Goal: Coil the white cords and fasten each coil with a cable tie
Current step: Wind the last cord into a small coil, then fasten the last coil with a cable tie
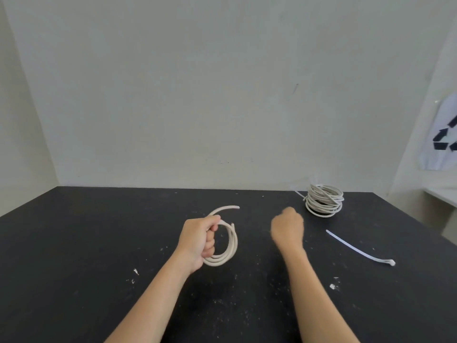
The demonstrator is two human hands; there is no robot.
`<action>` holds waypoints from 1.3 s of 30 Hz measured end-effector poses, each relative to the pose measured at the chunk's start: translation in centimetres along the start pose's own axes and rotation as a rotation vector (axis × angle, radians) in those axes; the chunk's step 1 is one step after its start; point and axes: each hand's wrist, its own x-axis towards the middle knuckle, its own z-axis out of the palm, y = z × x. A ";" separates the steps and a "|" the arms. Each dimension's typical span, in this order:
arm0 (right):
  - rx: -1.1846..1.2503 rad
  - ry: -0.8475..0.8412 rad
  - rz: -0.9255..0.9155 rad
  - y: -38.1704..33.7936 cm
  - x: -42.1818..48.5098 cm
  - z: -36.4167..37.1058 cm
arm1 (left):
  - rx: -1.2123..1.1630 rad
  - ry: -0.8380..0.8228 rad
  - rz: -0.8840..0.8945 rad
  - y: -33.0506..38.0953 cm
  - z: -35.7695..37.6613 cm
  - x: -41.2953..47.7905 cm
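Observation:
My left hand [197, 240] grips a small coil of white cord [228, 246], held upright above the black table [74, 256]; one loose end of the cord curves up and to the right. My right hand [288, 229] hovers to the right of the coil, blurred, fingers curled with nothing visible in them. A white cable tie [358, 250] lies flat on the table to the right of that hand. A stack of coiled white cords [324, 200] sits at the table's far right, with a tie tail sticking out on its left.
Pale walls stand close behind the table's far edge. A sheet with a recycling symbol [445, 134] hangs on the right wall, and a light shelf [442, 196] juts in at the right. White specks are scattered over the tabletop.

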 end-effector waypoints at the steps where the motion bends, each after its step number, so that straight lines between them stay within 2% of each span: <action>1: -0.094 0.062 0.070 1.4 0.4 -0.8 | -0.013 0.005 -0.011 0.1 0.0 -0.3; 3: -0.292 0.126 0.162 3.9 0.7 -2.2 | -0.066 0.004 -0.068 -0.1 0.1 -1.0; 8: -0.567 0.104 0.296 9.1 0.5 -4.2 | -0.127 0.035 -0.247 -1.4 0.3 -2.5; 26: -0.680 0.021 0.195 8.1 -1.0 -4.0 | -0.295 0.199 -0.197 -2.1 -1.2 -2.8; 29: -0.517 0.018 0.095 6.1 -1.4 -3.2 | -0.353 0.231 -0.164 -2.2 -1.5 -2.5; 33: -0.032 -0.088 -0.139 1.6 -2.9 -1.5 | -0.450 0.297 -0.108 -1.9 -1.9 -2.2; 35: 0.202 -0.181 -0.172 -0.9 -4.3 -0.6 | -0.517 0.334 -0.086 -1.8 -2.1 -2.2; 39: 0.471 -0.396 -0.114 -4.8 -6.8 1.7 | -0.626 0.338 -0.036 -1.7 -2.7 -1.9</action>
